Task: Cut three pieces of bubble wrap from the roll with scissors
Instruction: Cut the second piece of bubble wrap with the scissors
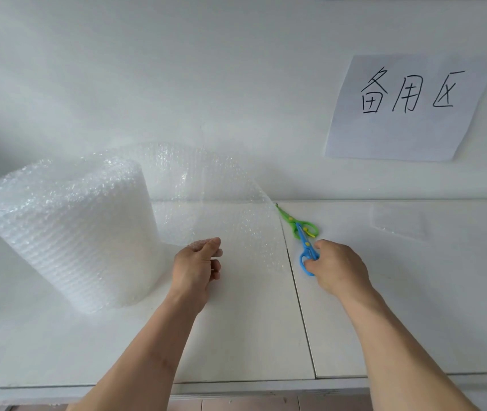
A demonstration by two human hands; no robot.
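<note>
A roll (67, 232) of bubble wrap stands upright on the left of a white table (117, 336); a loose sheet (221, 203) runs from it to the right, arching up against the wall (177, 69) and coming down onto the tabletop; the left hand (197, 268) pinches the sheet's near edge between thumb and curled fingers, just right of the roll's base. Two pairs of scissors lie beside the sheet's right edge, right of a seam (298, 292) in the table; the green pair (295, 222) lies farther back, its tip near the sheet's far corner; the blue pair (307, 250) lies nearer, crossing the green pair's handles; the right hand (337, 268) has its fingers curled round the blue handle loops, the blades pointing away toward the wall. A cut piece (399, 222) of wrap lies flat on the table farther right, well apart from the hands; above it a paper sign (408, 108) with handwritten characters hangs on the wall.
</note>
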